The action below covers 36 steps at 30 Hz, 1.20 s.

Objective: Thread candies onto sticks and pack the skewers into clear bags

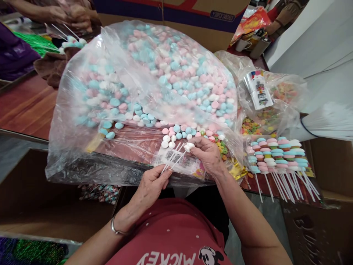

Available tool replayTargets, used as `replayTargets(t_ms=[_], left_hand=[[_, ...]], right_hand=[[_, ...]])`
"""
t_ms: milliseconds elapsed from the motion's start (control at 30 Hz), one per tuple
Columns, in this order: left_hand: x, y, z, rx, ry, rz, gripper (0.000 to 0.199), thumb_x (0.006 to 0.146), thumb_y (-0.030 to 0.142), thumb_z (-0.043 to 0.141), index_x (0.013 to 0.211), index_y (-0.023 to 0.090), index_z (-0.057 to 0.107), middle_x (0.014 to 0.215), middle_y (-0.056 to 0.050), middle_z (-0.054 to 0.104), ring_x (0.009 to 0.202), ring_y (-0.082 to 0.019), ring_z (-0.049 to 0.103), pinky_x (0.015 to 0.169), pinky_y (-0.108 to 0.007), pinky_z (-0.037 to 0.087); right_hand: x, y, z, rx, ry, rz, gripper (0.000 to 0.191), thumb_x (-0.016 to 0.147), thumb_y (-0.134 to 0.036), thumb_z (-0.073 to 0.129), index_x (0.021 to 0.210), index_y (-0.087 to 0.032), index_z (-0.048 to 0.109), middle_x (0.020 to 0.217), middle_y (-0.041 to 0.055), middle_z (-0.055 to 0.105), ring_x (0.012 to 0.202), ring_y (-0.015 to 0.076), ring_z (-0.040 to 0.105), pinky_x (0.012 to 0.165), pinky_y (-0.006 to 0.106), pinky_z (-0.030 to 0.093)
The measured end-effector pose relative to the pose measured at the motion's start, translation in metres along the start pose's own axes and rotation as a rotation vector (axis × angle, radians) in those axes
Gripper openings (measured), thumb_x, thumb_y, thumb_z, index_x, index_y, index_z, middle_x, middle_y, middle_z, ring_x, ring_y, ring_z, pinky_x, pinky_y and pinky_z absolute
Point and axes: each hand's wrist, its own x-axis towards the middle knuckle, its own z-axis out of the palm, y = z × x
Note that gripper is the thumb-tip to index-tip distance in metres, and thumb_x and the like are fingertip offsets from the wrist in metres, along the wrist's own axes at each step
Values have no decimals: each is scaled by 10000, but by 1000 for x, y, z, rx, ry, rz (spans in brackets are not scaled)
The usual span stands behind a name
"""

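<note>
Several thin white sticks [173, 157] fan out from my left hand [154, 183], pinched between thumb and fingers. My right hand [206, 154] grips a white marshmallow [189, 147] at the tip of one stick; whether the stick has gone into it I cannot tell. Just beyond my hands lie loose pink, white and blue marshmallows [178, 135]. Behind them a large clear plastic bag [116, 70] holds a heap of the same sweets. Right of my right hand are colourful ring candies [223, 149], partly hidden by it.
Finished-looking marshmallow skewers [278, 156] lie in rows at the right, beside a bundle of white sticks [331, 121]. Cardboard boxes stand behind [193, 25] and at lower left [41, 191]. Another person's hands [74, 16] hold sticks at the upper left.
</note>
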Motion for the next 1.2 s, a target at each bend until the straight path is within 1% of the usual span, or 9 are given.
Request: replayTargets(t_ms=[67, 267, 400, 533, 667, 833, 933, 1067, 1200], left_hand=[[-1, 0, 1, -6, 0, 11, 381, 846, 458, 518, 569, 203, 463, 487, 56, 391, 498, -108, 321, 520, -258, 257], [-1, 0, 1, -12, -1, 38, 386, 859, 437, 524, 560, 202, 458, 494, 51, 401, 505, -109, 329, 524, -257, 263], [0, 1, 2, -19, 3, 30, 378, 841, 442, 529, 559, 200, 460, 489, 50, 397, 499, -106, 325, 516, -253, 259], [-1, 2, 4, -74, 5, 10, 368, 834, 441, 543, 569, 198, 464, 480, 59, 373, 486, -98, 295, 495, -249, 239], [0, -6, 8, -184, -3, -19, 324, 823, 440, 582, 632, 187, 514, 508, 72, 335, 489, -89, 257, 468, -238, 201], [1, -16, 13, -249, -5, -3, 335, 834, 453, 610, 654, 184, 526, 536, 71, 323, 486, -81, 241, 448, -229, 185], [0, -14, 15, -236, -2, 11, 347, 835, 462, 619, 647, 184, 528, 537, 67, 325, 485, -82, 246, 440, -230, 186], [-2, -11, 17, -246, 1, 18, 356, 835, 472, 626, 649, 183, 534, 535, 66, 322, 482, -80, 243, 436, -229, 189], [-5, -15, 21, -251, 2, 26, 355, 852, 473, 607, 659, 183, 539, 535, 69, 322, 483, -82, 247, 446, -230, 208]], right_hand=[[1, 1, -1, 12, 19, -4, 294, 569, -324, 855, 777, -195, 692, 742, -20, 697, 671, 105, 612, 616, 231, 521], [2, 2, -5, 23, 35, 16, 288, 562, -314, 845, 780, -189, 704, 684, -31, 683, 569, 83, 563, 569, 230, 515], [-1, 2, -6, -1, 4, 17, 290, 583, -322, 849, 814, -194, 731, 743, -22, 712, 649, 97, 613, 628, 233, 534], [-4, 5, -10, -121, -71, -76, 249, 680, -313, 804, 908, -218, 770, 879, 0, 753, 777, 127, 665, 740, 260, 540], [-6, 8, -15, -316, -107, -204, 215, 754, -286, 737, 960, -243, 784, 993, 7, 766, 915, 160, 689, 887, 306, 530], [-11, 9, -15, -456, -114, -259, 275, 839, -305, 653, 1089, -255, 756, 1064, 9, 759, 985, 176, 695, 920, 322, 537], [-15, 7, -14, -493, -122, -312, 274, 860, -287, 619, 1100, -271, 750, 1135, 4, 746, 1063, 186, 689, 989, 343, 523], [-18, 10, -13, -594, -151, -387, 300, 871, -251, 571, 1114, -283, 745, 1152, 2, 743, 1066, 190, 700, 996, 354, 534], [-23, 19, -12, -657, -107, -421, 332, 894, -264, 526, 1157, -271, 728, 1189, 12, 730, 1097, 190, 689, 1015, 361, 530]])
